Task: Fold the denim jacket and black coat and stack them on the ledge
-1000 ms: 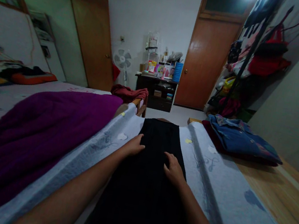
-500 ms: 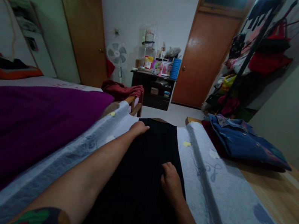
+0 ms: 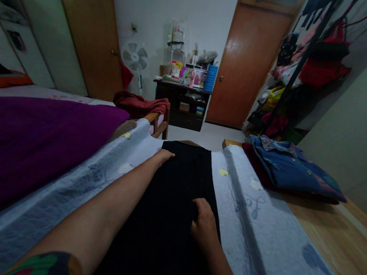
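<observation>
A black piece of clothing, its exact kind unclear, lies lengthwise in front of me on a white and grey printed bed cover. My left hand rests on the garment's far left part, low and flat, fingers pointing right. Nearer to me, my right hand touches the cloth right of its middle. Its fingers are bent, with a gap between forefinger and thumb; no cloth shows bunched in them. My forearms hide parts of the garment's side edges.
A purple blanket spreads on the left. On the right, a folded denim shirt tops a dark red cloth by a wooden surface. Beyond are a wooden frame with a reddish cloth, a fan and a dark cabinet.
The whole view has shifted slightly, so everything sits farther left and a bit higher. Both hands stay at nearly the same places on the black garment; the left looks a little flatter.
</observation>
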`<action>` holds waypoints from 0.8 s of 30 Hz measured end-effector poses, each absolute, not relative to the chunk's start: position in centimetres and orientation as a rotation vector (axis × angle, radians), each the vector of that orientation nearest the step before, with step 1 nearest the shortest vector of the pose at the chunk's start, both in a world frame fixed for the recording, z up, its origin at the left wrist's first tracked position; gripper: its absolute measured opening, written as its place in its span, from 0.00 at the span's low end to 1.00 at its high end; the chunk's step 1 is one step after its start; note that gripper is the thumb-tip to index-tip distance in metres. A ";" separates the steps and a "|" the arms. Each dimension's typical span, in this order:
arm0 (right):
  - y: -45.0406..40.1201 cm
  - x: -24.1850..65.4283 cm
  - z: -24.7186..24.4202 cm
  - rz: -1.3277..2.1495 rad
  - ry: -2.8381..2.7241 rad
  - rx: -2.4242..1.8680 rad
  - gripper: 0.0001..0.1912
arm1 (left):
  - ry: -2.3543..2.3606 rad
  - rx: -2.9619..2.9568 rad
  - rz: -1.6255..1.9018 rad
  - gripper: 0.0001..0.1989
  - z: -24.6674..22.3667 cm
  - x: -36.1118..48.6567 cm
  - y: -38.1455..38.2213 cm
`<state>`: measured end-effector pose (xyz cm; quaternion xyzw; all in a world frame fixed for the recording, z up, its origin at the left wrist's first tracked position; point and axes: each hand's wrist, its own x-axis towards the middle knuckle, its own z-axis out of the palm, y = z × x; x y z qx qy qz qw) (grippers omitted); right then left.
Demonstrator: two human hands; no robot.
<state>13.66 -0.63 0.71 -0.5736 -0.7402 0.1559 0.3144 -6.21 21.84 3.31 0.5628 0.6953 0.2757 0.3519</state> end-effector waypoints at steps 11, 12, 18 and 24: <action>-1.5 13.4 2.1 0.389 -1.909 -1.505 0.21 | 1.773 1.360 0.641 0.16 3.2 -5.3 22.3; -1.6 13.3 2.2 0.378 -1.913 -1.530 0.19 | 1.765 1.356 0.644 0.17 3.1 -5.3 22.2; -1.7 13.3 2.2 0.303 -1.916 -1.641 0.16 | 1.794 1.451 0.704 0.12 2.6 -6.4 21.8; -0.3 15.0 1.1 0.634 -1.788 -1.452 0.20 | 1.760 1.743 0.879 0.17 3.3 -7.5 19.8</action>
